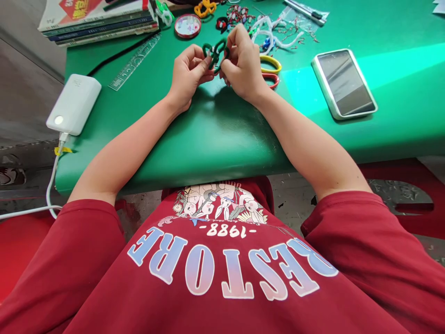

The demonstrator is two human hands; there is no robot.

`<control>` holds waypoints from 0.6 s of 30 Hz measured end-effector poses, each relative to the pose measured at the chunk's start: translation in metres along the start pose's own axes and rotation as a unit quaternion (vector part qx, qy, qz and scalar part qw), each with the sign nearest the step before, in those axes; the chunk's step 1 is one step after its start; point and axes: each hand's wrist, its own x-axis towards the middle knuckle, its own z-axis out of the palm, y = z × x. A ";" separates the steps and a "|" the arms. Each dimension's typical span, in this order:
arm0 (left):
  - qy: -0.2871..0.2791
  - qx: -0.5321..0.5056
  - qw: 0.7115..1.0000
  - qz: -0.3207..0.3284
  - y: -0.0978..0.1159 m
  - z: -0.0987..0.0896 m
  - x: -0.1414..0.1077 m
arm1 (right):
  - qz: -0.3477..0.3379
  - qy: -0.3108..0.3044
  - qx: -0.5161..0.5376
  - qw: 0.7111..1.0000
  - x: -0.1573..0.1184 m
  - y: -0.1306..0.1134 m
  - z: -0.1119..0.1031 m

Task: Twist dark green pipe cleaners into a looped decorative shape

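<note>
Both of my hands meet over the green table, around a dark green looped piece (216, 52) that looks like bent pipe cleaner. My left hand (191, 72) pinches its left side between thumb and fingers. On the other side, my right hand (241, 65) is closed on its right edge, with the fingertips partly hidden. Scissors with one yellow and one red handle loop (273, 65) lie just right of my right wrist. White fuzzy stems (267, 32) and small red twisted bits (239, 15) are beyond my hands.
A phone (345, 84) lies on the green table (222, 139) at right. At left are a white power bank (74, 104) with a cable, a clear ruler (135, 62) and stacked books (100, 23). A round red-rimmed tin (187, 26) and a cutter (308, 10) lie farther back.
</note>
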 end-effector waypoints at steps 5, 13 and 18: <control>-0.001 -0.004 1.000 0.016 -0.009 -0.001 0.004 | -0.014 -0.008 0.023 1.000 0.002 0.005 0.004; 0.002 -0.021 1.000 -0.003 0.000 0.005 0.001 | -0.037 -0.075 0.321 0.943 0.011 0.038 0.016; -0.039 0.000 0.999 -0.010 0.019 0.008 -0.008 | 0.022 -0.092 0.439 0.893 0.000 0.030 0.010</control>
